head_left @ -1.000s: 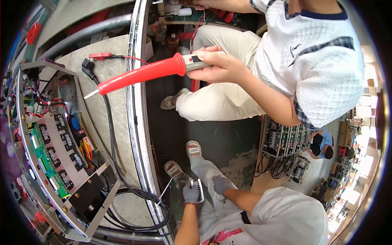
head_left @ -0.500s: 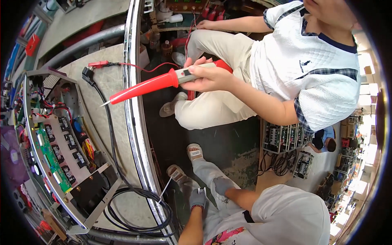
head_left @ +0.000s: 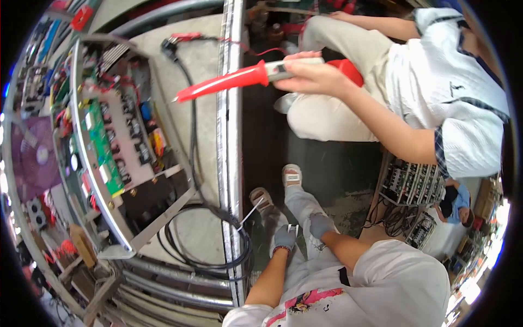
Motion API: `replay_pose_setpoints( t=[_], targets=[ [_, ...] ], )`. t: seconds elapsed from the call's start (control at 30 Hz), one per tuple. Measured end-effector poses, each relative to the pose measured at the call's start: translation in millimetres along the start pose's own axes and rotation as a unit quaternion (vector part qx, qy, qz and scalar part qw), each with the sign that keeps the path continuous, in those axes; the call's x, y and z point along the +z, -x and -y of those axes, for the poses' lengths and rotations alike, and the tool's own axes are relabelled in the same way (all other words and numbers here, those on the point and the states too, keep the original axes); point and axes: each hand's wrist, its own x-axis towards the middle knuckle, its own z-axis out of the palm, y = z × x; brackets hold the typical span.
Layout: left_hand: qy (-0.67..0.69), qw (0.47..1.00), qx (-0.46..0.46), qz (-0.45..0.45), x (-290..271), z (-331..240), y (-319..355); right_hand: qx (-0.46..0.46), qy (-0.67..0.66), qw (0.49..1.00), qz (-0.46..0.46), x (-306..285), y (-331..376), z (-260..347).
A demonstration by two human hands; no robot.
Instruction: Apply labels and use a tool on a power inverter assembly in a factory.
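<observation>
My left hand (head_left: 284, 238), in a grey glove, is closed over my lap around a small white U-shaped piece (head_left: 293, 230). Beside it, my right hand (head_left: 321, 224), gloved as well, rests on my thigh; how its fingers are set is too small to make out. To the left of my hands, a coiled black power cable (head_left: 199, 264) lies at the bench edge, a thin white strip (head_left: 251, 212) sticking out from it. A co-worker's hand (head_left: 310, 76) holds a red high-voltage probe (head_left: 229, 82), its tip pointing toward an open metal chassis (head_left: 79, 139).
The chassis holds a green circuit board (head_left: 103, 144) and stands on the bench (head_left: 210, 141), which has a metal edge rail (head_left: 231, 131). A red clip (head_left: 185, 36) lies by the black plug (head_left: 170, 49). The co-worker sits across from me. Racks of electronics (head_left: 414, 182) stand at right.
The whole view has shifted, so bench, chassis and co-worker appear further right and higher. My hands stay over my lap. The co-worker still holds the red probe.
</observation>
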Motion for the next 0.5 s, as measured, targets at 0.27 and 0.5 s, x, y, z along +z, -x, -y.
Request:
replay_pose_setpoints(
  t=[0.27, 0.5],
  targets=[
    [0.019, 1.0, -0.017, 0.009, -3, -12, 1, -0.006, -0.001, 1.0, -0.001, 3, -3, -3],
    [-0.014, 1.0, -0.007, 0.021, -8, -24, 1, -0.005, -0.009, 1.0, -0.018, 8, -2, -5]
  ],
)
